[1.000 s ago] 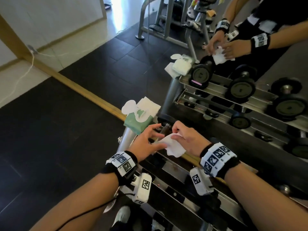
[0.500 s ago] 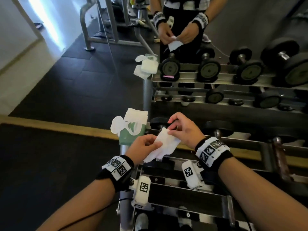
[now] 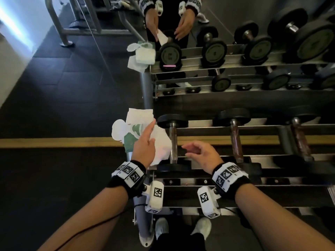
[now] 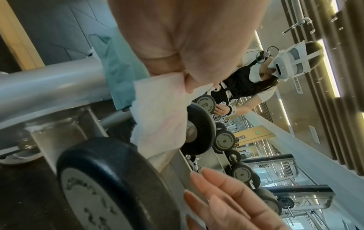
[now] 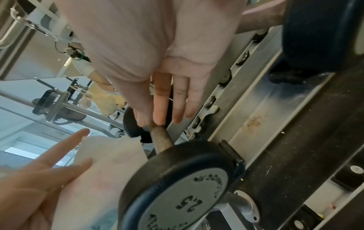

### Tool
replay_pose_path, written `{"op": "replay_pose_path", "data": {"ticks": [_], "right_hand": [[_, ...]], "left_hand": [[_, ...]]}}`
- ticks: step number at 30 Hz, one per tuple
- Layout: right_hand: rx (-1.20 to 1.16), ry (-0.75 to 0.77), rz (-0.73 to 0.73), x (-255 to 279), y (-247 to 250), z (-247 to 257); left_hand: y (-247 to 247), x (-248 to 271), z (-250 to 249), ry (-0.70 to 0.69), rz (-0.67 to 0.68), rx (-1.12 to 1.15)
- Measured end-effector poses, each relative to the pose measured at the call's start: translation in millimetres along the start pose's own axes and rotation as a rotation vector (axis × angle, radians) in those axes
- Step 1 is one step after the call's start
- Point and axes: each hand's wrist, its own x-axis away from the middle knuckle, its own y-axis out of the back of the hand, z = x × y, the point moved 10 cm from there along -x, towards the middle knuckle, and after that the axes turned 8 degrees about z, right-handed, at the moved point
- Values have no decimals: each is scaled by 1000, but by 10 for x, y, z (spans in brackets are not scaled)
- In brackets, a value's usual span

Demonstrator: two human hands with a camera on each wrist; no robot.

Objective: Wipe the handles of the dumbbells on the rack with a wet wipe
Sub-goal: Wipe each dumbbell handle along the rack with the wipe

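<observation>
The leftmost dumbbell (image 3: 173, 142) lies on the rack (image 3: 253, 180) with its bare metal handle (image 5: 161, 140) between two black 2.5 plates (image 5: 177, 194). My left hand (image 3: 147, 142) holds a white wet wipe (image 3: 161, 145) just left of that handle, with the index finger pointing forward. In the left wrist view the wipe (image 4: 161, 121) hangs from the pinch of that hand. My right hand (image 3: 194, 150) hovers right of the handle, fingers relaxed and holding nothing. Its straight fingertips (image 5: 159, 118) reach the far end of the handle.
A green wipe pack (image 3: 132, 136) with its flap open sits on the rack's left end. More dumbbells (image 3: 235, 138) lie to the right. A mirror (image 3: 213, 49) behind the rack repeats the dumbbells and my hands. My shoes (image 3: 203, 227) stand under the rack.
Both hands held the wipe before. The right hand has let go and moved right; the left hand alone carries the wipe beside the leftmost handle. My view has tilted down.
</observation>
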Motion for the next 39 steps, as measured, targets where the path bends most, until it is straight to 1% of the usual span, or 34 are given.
{"op": "replay_pose_path", "data": {"ticks": [4, 8, 10, 13, 16, 20, 24, 27, 29, 32, 34, 35, 39], "right_hand": [[-61, -7, 17, 53, -91, -206], [-159, -20, 77, 79, -268, -390], [-225, -19, 87, 89, -334, -447], [-303, 10, 64, 108, -339, -479], [-318, 16, 41, 135, -346, -508], [-323, 25, -12, 189, -372, -533], [-343, 58, -49, 229, -371, -508], [-353, 54, -35, 232, -389, -535], [-372, 56, -22, 219, -398, -558], [-399, 67, -21, 202, -402, -583], [-408, 71, -19, 200, -407, -588], [-413, 71, -19, 199, -409, -589], [-418, 76, -33, 198, -398, -585]], "left_hand": [[-11, -193, 7, -5, -49, -135], [-109, -324, 131, 29, -5, -209], [-179, -354, 205, 45, 20, -194], [-295, -392, 300, 105, 71, -128], [-398, -454, 299, 116, 97, -49], [-653, -396, 270, 106, 207, 87], [-680, -278, 339, 104, 225, 123], [-697, -212, 456, 137, 264, 154], [-644, -243, 479, 148, 223, 228], [-535, -392, 463, 171, 105, 314], [-555, -451, 414, 171, 80, 309], [-592, -446, 396, 166, 88, 283], [-691, -268, 410, 118, 200, 119]]}}
